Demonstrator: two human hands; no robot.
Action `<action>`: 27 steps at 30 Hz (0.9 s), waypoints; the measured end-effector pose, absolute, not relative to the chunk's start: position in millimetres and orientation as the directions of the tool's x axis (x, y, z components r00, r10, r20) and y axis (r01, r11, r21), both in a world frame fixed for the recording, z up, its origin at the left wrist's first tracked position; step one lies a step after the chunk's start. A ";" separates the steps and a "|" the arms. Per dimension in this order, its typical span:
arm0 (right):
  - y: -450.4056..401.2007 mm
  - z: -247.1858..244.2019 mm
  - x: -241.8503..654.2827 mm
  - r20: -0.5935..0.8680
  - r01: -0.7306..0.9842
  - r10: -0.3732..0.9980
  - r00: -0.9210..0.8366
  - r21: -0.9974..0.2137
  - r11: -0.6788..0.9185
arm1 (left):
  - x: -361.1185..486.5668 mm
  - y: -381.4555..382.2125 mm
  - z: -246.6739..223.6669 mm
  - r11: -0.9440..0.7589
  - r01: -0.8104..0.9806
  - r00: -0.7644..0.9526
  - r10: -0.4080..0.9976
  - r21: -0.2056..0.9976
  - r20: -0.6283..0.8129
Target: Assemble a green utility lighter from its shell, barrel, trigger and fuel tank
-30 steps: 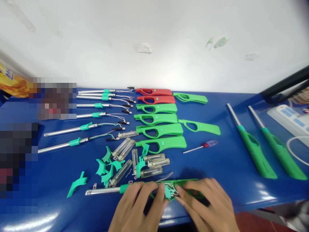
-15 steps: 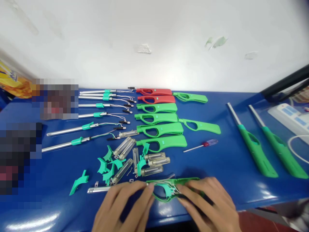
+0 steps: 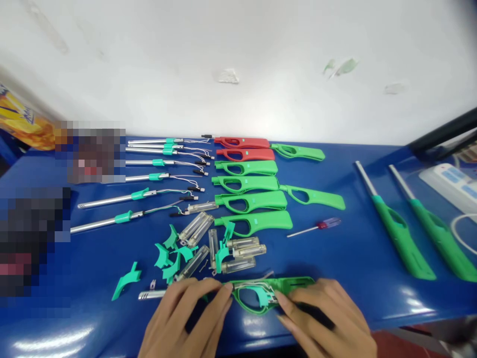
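An opened green lighter shell (image 3: 251, 309) lies near the table's front edge, its inside facing up. A teal trigger (image 3: 263, 297) and thin white wires sit in it, and a metal tube (image 3: 149, 295) sticks out to the left. My left hand (image 3: 188, 313) is closed around the tube end, with its fingertips at the shell's front. My right hand (image 3: 330, 313) pinches at the small parts behind the trigger; its fingertips hide what exactly they grip. Behind my hands lie several clear fuel tanks (image 3: 244, 251) and several loose teal triggers (image 3: 162, 255).
Metal tubes with wires (image 3: 112, 199) lie in a row at left. Green (image 3: 257, 223) and red shells (image 3: 244, 154) are lined up mid-table. A screwdriver (image 3: 316, 226), two assembled lighters (image 3: 404, 238) and a white power strip (image 3: 447, 181) lie rightward. A wall (image 3: 238, 109) stands behind.
The view has shifted slightly, so everything sits a little further right. My right fingertips have moved slightly at the parts behind the trigger. My left hand keeps its hold.
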State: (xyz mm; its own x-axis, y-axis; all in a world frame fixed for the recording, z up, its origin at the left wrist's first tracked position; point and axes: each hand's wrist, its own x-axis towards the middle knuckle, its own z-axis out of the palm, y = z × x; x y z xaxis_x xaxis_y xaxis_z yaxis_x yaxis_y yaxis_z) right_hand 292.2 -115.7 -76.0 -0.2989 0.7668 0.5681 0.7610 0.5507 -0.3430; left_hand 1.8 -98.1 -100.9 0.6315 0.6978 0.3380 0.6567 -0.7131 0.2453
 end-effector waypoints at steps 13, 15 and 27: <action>-108.4 -71.0 293.3 0.523 0.784 0.775 -0.356 -0.285 0.552 | 16.8 -84.4 -93.8 -0.663 0.680 0.565 0.746 0.313 0.353; -108.6 -71.4 293.6 0.528 0.780 0.776 -0.345 -0.298 0.550 | 16.4 -84.3 -94.4 -0.664 0.672 0.560 0.745 0.327 0.361; -111.2 -72.9 294.6 0.527 0.748 0.786 -0.323 -0.367 0.553 | 20.5 -77.2 -82.3 -0.587 0.609 0.482 0.808 0.533 0.338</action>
